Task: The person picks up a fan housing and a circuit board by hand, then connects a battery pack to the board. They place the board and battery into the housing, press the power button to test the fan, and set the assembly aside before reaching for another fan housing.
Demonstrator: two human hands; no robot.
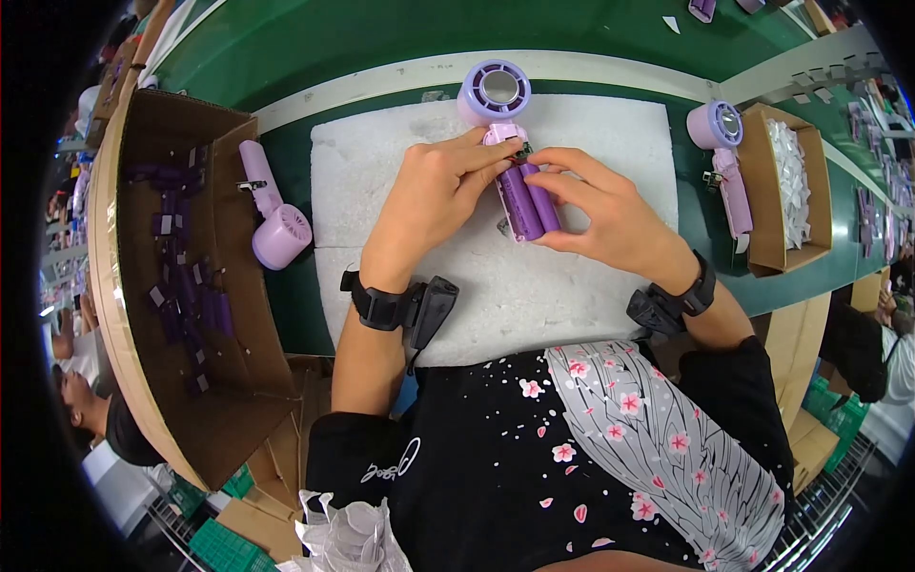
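A lilac handheld fan [497, 89] lies on the white foam pad with its round head pointing away from me. Across its handle area is a pair of purple cylindrical battery cells [522, 202], side by side. My left hand [429, 195] is closed on the fan's neck, its fingertips by a small green circuit board [522, 151] with thin wires. My right hand [615, 210] grips the battery cells from the right, fingers at their upper end and thumb at the lower end. How much of the handle lies beneath the cells is hidden.
On the left stands a cardboard box [214, 381] holding several purple battery packs, with another lilac fan [282, 236] beside it. At right, a third fan [732, 191] lies next to a carton [770, 243] of white pieces. The foam pad [362, 153] covers the green bench [610, 38].
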